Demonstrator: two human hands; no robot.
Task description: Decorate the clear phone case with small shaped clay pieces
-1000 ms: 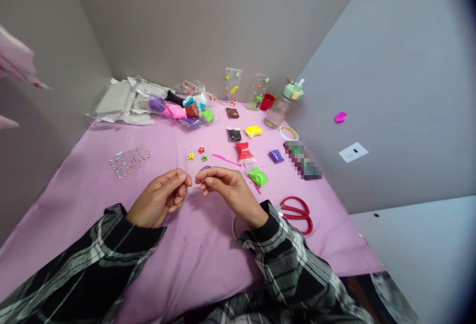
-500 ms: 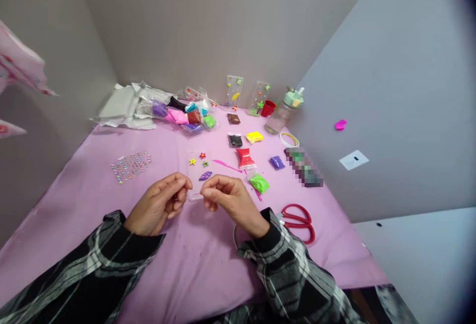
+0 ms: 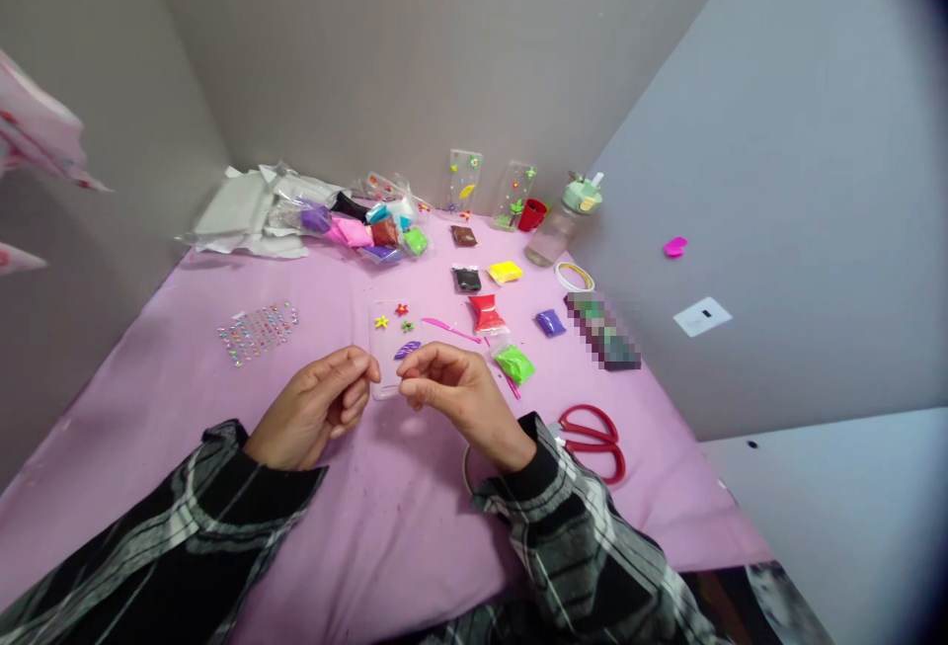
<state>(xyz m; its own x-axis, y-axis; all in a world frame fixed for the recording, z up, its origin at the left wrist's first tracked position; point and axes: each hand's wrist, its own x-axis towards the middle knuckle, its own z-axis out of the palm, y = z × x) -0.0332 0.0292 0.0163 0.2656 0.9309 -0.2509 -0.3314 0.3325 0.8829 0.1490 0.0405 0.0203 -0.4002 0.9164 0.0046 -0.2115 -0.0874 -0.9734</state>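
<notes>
1. The table (image 3: 222, 408), covered with a pink cloth, fills most of the view. All the things lie on it.
2. The left hand (image 3: 318, 408) rests low on the cloth with the fingers curled and the thumb pressed against the forefinger. Its fingertips are at the left edge of the clear phone case (image 3: 385, 329).
3. The right hand (image 3: 459, 393) is curled in the same way, thumb and forefinger together, at the near right corner of the case. The two hands are close but not touching.
4. The red scissors (image 3: 592, 438) lie near the right sleeve, apart from both hands.
5. The case lies flat between and just beyond the fingertips. I judge it to be light, a little flexible and smooth, so it may slip. It is best held by its bare side edges, away from the small decorations on its face.
6. A green clay packet (image 3: 513, 362) lies just right of the right hand.
7. The purple leaf (image 3: 408, 350) sits on the case, just above the right fingertips. It looks soft and easy to dent.
8. I cannot tell whether the fingertips pinch a small piece of something or only touch the edge of the case.
</notes>
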